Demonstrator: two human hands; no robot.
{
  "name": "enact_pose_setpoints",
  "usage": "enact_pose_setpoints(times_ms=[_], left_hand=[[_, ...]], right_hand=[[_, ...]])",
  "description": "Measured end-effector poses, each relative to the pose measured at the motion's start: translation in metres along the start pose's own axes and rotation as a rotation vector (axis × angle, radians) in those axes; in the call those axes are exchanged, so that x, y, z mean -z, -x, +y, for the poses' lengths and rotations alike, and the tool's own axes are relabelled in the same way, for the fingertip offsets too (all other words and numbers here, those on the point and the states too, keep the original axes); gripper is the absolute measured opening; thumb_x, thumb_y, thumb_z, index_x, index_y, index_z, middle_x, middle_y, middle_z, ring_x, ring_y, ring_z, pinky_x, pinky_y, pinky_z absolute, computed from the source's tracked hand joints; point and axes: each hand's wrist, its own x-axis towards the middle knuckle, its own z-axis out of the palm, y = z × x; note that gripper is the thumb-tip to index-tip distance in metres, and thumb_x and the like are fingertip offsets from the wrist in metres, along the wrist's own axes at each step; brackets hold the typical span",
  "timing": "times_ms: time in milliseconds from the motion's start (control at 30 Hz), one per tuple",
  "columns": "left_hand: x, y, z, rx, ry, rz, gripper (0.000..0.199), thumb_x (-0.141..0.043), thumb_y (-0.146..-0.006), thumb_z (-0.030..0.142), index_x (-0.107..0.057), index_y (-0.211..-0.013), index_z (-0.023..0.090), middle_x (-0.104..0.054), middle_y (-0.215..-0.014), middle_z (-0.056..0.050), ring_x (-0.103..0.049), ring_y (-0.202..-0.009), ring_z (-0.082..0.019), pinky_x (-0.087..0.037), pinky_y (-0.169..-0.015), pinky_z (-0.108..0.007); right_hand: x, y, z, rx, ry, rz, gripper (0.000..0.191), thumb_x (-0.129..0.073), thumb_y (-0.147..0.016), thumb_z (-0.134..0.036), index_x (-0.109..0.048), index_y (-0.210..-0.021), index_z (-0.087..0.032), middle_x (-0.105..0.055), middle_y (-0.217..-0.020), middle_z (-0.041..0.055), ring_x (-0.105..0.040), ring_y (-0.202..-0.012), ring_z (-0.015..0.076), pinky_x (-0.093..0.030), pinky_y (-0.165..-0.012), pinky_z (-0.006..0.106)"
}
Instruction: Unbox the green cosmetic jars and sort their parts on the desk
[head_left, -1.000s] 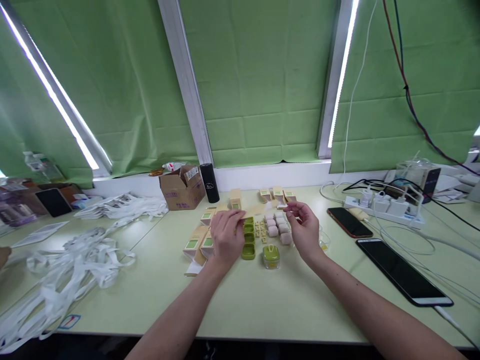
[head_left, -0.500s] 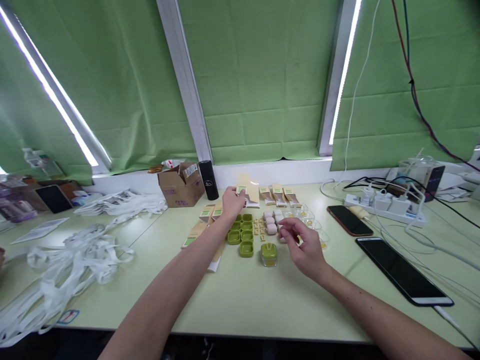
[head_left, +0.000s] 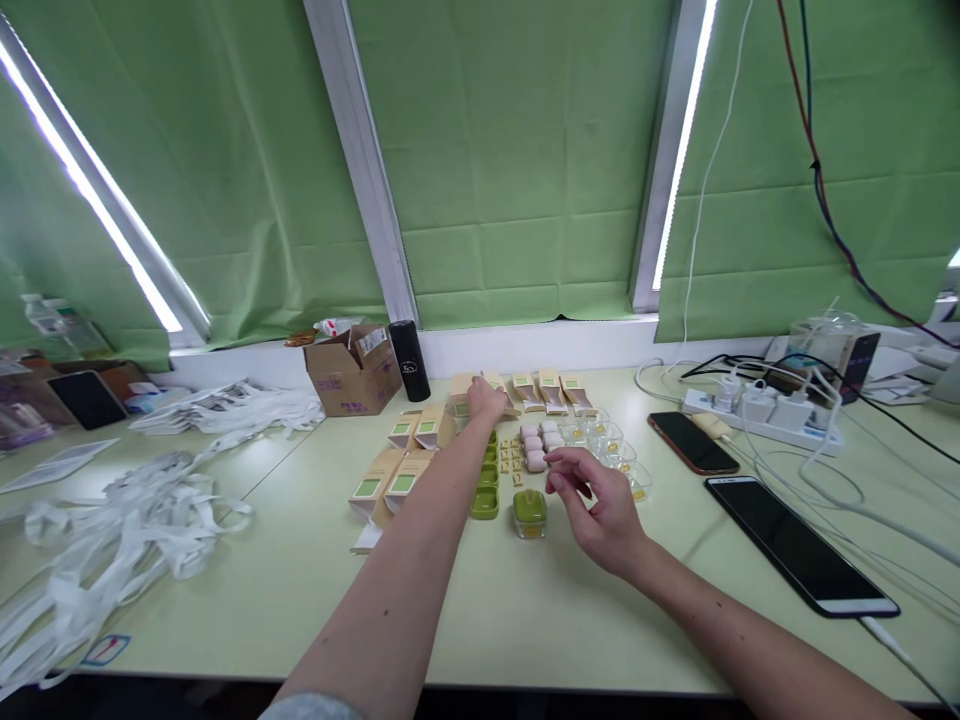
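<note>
My left hand [head_left: 486,402] reaches to the back of the table, its fingers curled at a small kraft paper box [head_left: 459,390]; the fingertips are partly hidden. My right hand [head_left: 604,505] hovers with thumb and fingers slightly apart, nothing visible between them. It is beside a glass jar with a green lid [head_left: 530,512]. Green square lids [head_left: 485,502] stand in a column, partly covered by my left forearm. Small yellow pieces [head_left: 511,460], pale pink blocks [head_left: 535,460] and clear glass jars [head_left: 634,478] are grouped to the right of them.
More kraft boxes with green labels [head_left: 405,482] lie left of my forearm. A cardboard carton [head_left: 356,370] and a black cylinder [head_left: 409,360] stand behind. White straps [head_left: 142,520] are heaped at left. Two phones [head_left: 799,545], cables and a power strip [head_left: 795,430] occupy the right.
My left hand has moved slightly right and down in the view, and its forearm now covers part of the green lids. My right hand has shifted slightly left, its fingers a little wider apart.
</note>
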Motion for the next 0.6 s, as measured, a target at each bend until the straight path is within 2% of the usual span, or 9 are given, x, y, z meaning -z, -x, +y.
enact_pose_setpoints(times_ms=[133, 233, 333, 467, 600], left_hand=[[-0.005, -0.005, -0.005, -0.019, -0.017, -0.046, 0.052, -0.077, -0.084, 0.025, -0.058, -0.130, 0.009, -0.067, -0.131, -0.027, -0.064, -0.127, -0.038, -0.050, -0.099, -0.040], [-0.008, -0.007, -0.010, -0.085, -0.014, -0.072, 0.060, -0.078, -0.082, 0.021, -0.055, -0.137, 0.014, -0.067, -0.135, -0.022, -0.062, -0.130, -0.034, -0.049, -0.103, -0.038], [-0.014, -0.009, -0.014, -0.152, -0.001, -0.104, 0.062, -0.081, -0.080, 0.024, -0.058, -0.137, 0.017, -0.066, -0.140, -0.018, -0.061, -0.133, -0.032, -0.048, -0.105, -0.035], [-0.020, -0.011, -0.016, -0.175, 0.015, -0.134, 0.061, -0.083, -0.077, 0.031, -0.062, -0.133, 0.016, -0.063, -0.144, -0.018, -0.058, -0.136, -0.032, -0.047, -0.106, -0.034], [-0.016, -0.007, -0.015, -0.203, 0.039, -0.154, 0.065, -0.082, -0.077, 0.030, -0.059, -0.136, 0.015, -0.065, -0.141, -0.019, -0.060, -0.134, -0.033, -0.047, -0.106, -0.034]], right_hand=[[0.000, 0.000, 0.000, 0.015, 0.018, -0.021, 0.020, -0.054, -0.099, -0.026, -0.063, -0.116, -0.029, -0.072, -0.078, 0.0003, -0.062, -0.063, 0.0179, -0.047, -0.062, 0.032], [-0.001, 0.000, -0.001, 0.030, 0.013, -0.038, 0.023, -0.054, -0.098, -0.022, -0.062, -0.118, -0.029, -0.072, -0.078, -0.0001, -0.062, -0.062, 0.0175, -0.046, -0.061, 0.031], [-0.001, 0.000, -0.003, 0.042, 0.021, -0.056, 0.025, -0.053, -0.097, -0.020, -0.061, -0.119, -0.029, -0.072, -0.079, -0.0004, -0.062, -0.061, 0.0168, -0.045, -0.059, 0.030], [0.000, -0.001, -0.003, 0.061, 0.052, -0.064, 0.027, -0.053, -0.096, -0.019, -0.063, -0.120, -0.029, -0.073, -0.080, 0.0000, -0.062, -0.061, 0.0169, -0.045, -0.060, 0.030], [0.000, -0.001, 0.002, 0.066, 0.095, -0.072, 0.027, -0.052, -0.096, -0.019, -0.062, -0.119, -0.028, -0.073, -0.081, 0.0006, -0.063, -0.062, 0.0172, -0.046, -0.062, 0.031]])
